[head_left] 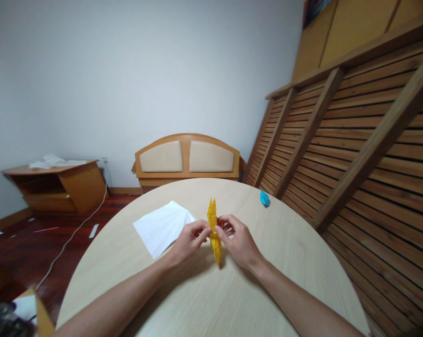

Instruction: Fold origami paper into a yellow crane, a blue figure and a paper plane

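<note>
Between my two hands, over the round table (267,290), a long yellow folded paper piece (214,238) stands on end, pointed at the top and the bottom. My left hand (191,238) pinches its left side near the middle, thumb in front. On the other side, my right hand (237,236) grips it at the same height with thumb and curled fingers. Left of the hands lies a creased sheet of white paper (158,229), partly behind my left hand. A small blue folded paper piece (265,198) rests near the far right edge of the table.
Beyond the table stands a wooden headboard (186,175) with two cream panels. A slatted wooden frame (338,154) leans along the right. To the left are a low cabinet (57,187) with white papers on top and a cable (76,232) across the dark floor.
</note>
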Available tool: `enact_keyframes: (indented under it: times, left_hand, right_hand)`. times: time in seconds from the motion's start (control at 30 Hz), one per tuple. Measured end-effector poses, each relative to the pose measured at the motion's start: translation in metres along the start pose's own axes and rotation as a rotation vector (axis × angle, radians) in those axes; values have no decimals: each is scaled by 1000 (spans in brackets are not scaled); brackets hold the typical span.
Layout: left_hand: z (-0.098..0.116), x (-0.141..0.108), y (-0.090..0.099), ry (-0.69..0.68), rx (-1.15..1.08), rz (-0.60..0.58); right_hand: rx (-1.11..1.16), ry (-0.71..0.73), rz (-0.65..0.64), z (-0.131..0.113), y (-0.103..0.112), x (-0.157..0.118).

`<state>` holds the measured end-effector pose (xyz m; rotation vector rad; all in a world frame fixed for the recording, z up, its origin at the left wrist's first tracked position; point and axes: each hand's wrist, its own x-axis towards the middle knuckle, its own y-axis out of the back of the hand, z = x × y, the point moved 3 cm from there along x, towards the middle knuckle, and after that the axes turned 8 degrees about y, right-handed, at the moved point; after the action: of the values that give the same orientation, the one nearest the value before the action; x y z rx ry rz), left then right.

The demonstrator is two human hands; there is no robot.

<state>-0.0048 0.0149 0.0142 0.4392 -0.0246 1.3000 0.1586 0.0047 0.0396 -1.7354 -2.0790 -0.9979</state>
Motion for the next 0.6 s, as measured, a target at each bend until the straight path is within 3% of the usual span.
enact_keyframes:
  times: [0.23, 0.6]
  left_hand:
    - [4, 0, 0, 35, -9, -14]
    - [-1, 3, 7, 101, -201, 216]
  right_hand:
    - [101, -43, 14, 6, -2, 0]
    - [496, -146, 137, 21, 1, 7]
